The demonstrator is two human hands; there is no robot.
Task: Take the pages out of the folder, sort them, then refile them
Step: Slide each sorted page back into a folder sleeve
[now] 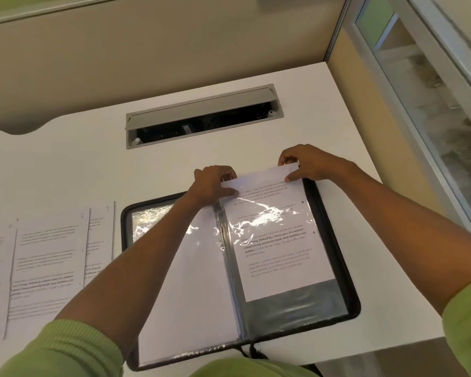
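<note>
A black zip folder (348, 270) lies open on the white desk, its clear plastic sleeves spread left and right. A printed page (278, 240) sits partway inside the right-hand sleeve, its top edge sticking out above the sleeve and its bottom edge well short of the sleeve's bottom. My left hand (212, 183) pinches the page's top left corner. My right hand (305, 161) pinches the top right corner. The left sleeve (196, 270) shows a blank white sheet, partly hidden by my left forearm.
Several loose printed pages (46, 268) lie overlapping on the desk to the left of the folder. A grey cable hatch (201, 115) stands open in the desk behind the folder. Partition walls close the desk at the back and right; the desk's front edge runs just under the folder.
</note>
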